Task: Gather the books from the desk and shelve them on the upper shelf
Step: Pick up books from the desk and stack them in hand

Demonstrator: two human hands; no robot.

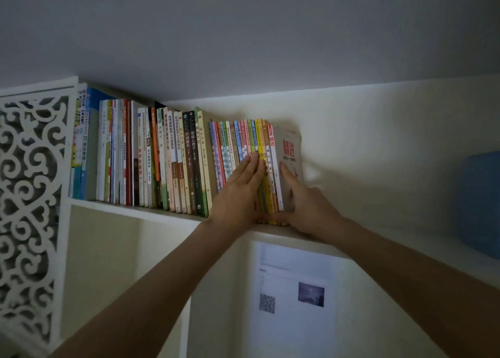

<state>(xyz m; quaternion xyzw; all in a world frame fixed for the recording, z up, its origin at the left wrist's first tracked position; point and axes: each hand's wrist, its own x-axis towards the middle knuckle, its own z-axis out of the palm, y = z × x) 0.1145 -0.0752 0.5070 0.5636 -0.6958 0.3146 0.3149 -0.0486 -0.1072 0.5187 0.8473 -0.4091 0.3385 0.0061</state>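
White upper shelf (151, 212): upright books (173, 157) | left hand (238, 192) flat on spines | right hand (305, 206) flat on grey book (290, 152)

Books (173, 157) stand upright on the upper shelf (140, 211), a fretwork panel (29, 195) at their left.

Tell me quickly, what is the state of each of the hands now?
Left hand: open, fingers straight, pressing on the thin colourful books.
Right hand: open, flat against the grey book.
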